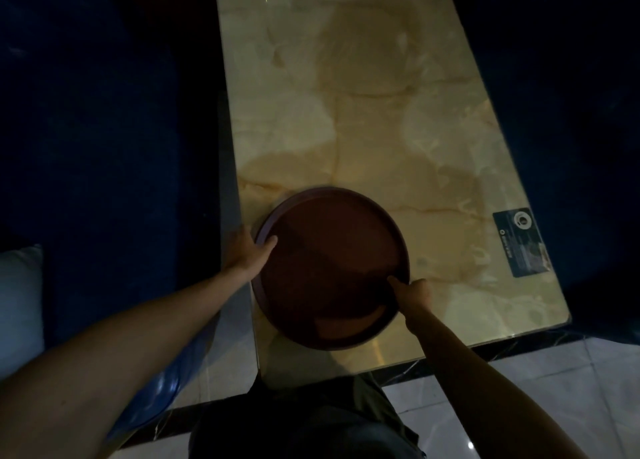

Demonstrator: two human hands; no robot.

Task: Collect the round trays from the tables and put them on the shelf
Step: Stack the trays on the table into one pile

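Observation:
A round dark brown tray (329, 250) with a low rim lies on the near left part of a beige marble-patterned table (363, 112). My left hand (251, 250) grips its left rim, thumb over the edge inside the tray. My right hand (414, 294) grips the right rim, thumb hooked inside and fingers under the edge. The tray holds nothing. Its left rim reaches the table's left edge.
A dark sticker (521, 243) is stuck near the table's right edge. Dark blue seats flank the table on the left (86, 146) and right (571, 112). White tiled floor (554, 389) lies at the lower right. The room is dim.

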